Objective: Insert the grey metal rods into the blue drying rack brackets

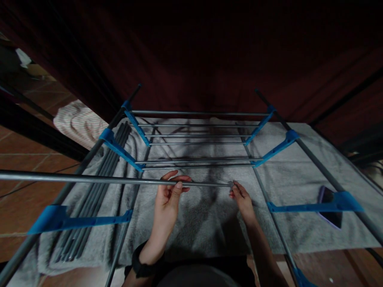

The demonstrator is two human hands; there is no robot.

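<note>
A long grey metal rod (119, 181) lies level across the view and runs out past the left edge. My left hand (169, 195), with a dark band at the wrist, pinches it near the middle of the view. At the rod's right end my right hand (241, 199) grips it by the fingertips, beside a small greyish piece (230, 184) that I cannot make out clearly. Around both hands stands a rack frame of grey tubes with blue plastic brackets (119, 149) on either side. Thin crossbars (197, 161) join the far brackets.
Several loose grey rods (98, 191) lie on the grey blanket (206, 223) at the left. A phone (330, 207) rests under the right near bracket (317, 207). A dark red curtain (197, 59) hangs behind; a striped cloth (80, 123) and tiled floor (36, 139) show at left.
</note>
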